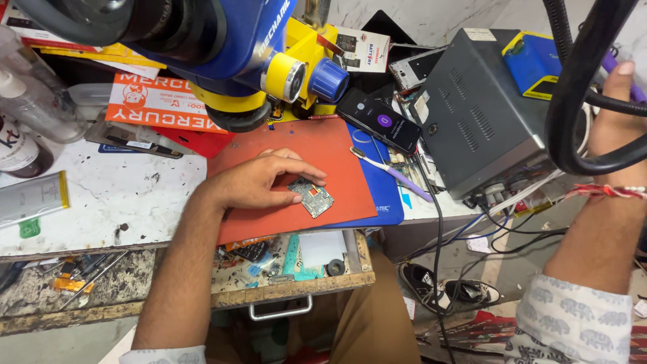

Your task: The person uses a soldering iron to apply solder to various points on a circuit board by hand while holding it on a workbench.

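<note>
We press a small circuit board [312, 197] onto the red mat [337, 155], near the mat's front edge, w/ our left hand [266, 180], fingertips bunched on the board's top-left corner. Our right hand [617, 111] is raised past the bench's right edge, fingers wrapped round a purple tool [623, 75] behind a black hose [573, 101]. Toothbrush [391, 173] lies at the mat's right edge, phone [379, 120] at its back-right corner.

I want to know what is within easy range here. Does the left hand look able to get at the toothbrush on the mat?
Probably yes. The left hand rests on the circuit board on the red mat, and the toothbrush lies just beyond, with nothing between them.
</note>
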